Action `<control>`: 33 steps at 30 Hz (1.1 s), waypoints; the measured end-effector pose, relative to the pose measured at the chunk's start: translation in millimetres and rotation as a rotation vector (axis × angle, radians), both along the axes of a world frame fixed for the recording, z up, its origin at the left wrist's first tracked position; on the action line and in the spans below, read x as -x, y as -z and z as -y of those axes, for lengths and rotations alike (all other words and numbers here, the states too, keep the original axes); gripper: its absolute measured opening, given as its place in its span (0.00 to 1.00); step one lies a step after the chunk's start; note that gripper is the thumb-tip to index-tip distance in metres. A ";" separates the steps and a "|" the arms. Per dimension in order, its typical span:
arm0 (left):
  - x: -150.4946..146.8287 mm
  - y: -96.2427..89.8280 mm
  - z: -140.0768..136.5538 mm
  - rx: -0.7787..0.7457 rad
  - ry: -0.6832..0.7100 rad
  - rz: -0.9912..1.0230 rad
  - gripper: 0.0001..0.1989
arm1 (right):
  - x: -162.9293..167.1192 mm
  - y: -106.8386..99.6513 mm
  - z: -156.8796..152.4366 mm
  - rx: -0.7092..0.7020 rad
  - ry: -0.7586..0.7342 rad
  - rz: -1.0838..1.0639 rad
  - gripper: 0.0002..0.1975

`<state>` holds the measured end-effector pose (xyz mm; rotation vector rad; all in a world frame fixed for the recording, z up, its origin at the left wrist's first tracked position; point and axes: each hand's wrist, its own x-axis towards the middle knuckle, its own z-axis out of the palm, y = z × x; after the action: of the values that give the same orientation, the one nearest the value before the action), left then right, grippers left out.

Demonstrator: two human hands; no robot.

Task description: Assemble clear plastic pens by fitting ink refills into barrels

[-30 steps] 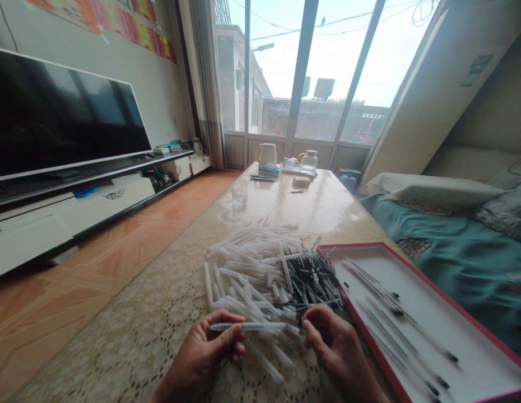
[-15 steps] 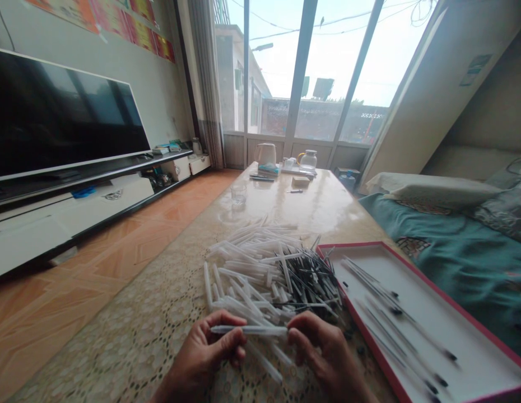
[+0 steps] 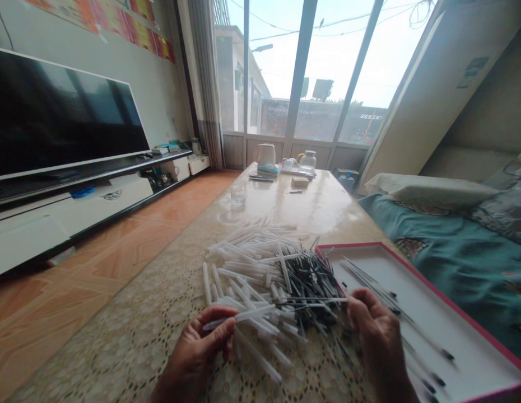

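Note:
My left hand [image 3: 204, 341] pinches a translucent white pen barrel [image 3: 256, 312] between thumb and fingers, its open end facing right. My right hand [image 3: 376, 333] is closed on one end of a thin pen refill [image 3: 328, 300], which points left. The refill's far tip lies close to the barrel's open end; whether it is inside is hard to make out. Under and beyond my hands lies a heap of white pen barrels [image 3: 239, 266]. To its right is a pile of dark pen refills [image 3: 313, 280].
A pink-rimmed white tray [image 3: 432, 285] at the right holds several long thin pieces with black ends [image 3: 447, 354]. Farther up the patterned table [image 3: 130, 313] stand a drinking glass [image 3: 238, 195], a glass jug [image 3: 307, 161] and a small box [image 3: 300, 182]. A teal-covered sofa [image 3: 445, 235] borders the right side.
My right hand has moved right and slightly up, away from my left, and a thin refill now shows between it and the barrel. My left hand has shifted slightly left, still gripping the barrel.

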<state>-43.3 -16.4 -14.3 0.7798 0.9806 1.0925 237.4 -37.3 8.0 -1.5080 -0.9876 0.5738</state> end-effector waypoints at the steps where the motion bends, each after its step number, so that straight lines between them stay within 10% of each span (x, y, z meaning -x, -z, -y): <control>1: -0.1 1.0 -0.5 -0.008 0.000 -0.031 0.14 | -3.9 0.4 -2.9 -0.007 0.053 -0.004 0.11; 10: -7.4 -9.6 0.1 -0.070 -0.043 -0.057 0.47 | -18.3 2.8 -16.4 0.031 0.055 0.046 0.22; 23: -7.0 0.5 -0.1 -0.146 0.034 -0.112 0.26 | -115.2 8.4 -66.6 0.338 0.137 0.943 0.10; 33: -7.8 -7.4 2.0 -0.140 0.010 -0.134 0.24 | -121.8 15.7 -85.9 0.468 0.193 1.167 0.07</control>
<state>-35.5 -18.4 -6.9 0.9812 1.0188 1.1207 359.3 48.6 -7.6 -2.3949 -1.5993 -0.3345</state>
